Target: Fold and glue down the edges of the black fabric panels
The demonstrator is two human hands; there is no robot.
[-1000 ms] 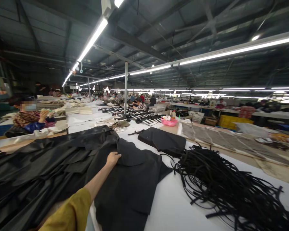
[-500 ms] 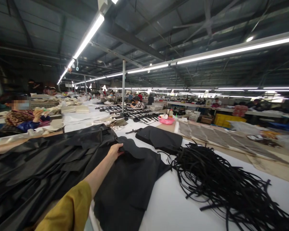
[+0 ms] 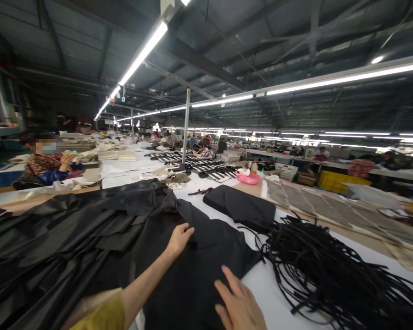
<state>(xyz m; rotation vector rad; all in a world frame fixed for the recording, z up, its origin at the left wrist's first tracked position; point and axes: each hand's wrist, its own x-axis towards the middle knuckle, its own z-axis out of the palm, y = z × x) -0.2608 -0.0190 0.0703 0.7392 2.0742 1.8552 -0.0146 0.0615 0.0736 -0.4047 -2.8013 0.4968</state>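
Observation:
My left hand (image 3: 181, 238) is closed on a piece of black fabric (image 3: 206, 256) that lies over the white table, its thumb and fingers pinched together. My right hand (image 3: 241, 300) has come in at the bottom, fingers spread and holding nothing, over the fabric's right side. Left of my arm, a large heap of folded black material (image 3: 62, 233) with a leathery sheen covers the table. A smooth black padded-looking piece (image 3: 239, 206) lies beyond the fabric.
A tangled pile of narrow black strips (image 3: 337, 270) spreads over the right side. Farther back are a pink basin (image 3: 248, 178), patterned black-and-white pieces (image 3: 203, 165) and a metal post (image 3: 186, 126). A masked co-worker (image 3: 44, 160) sits at the left.
My left hand has moved nearer, and the flap it was lifting now lies flatter. My right hand has entered from below. The view has turned slightly left.

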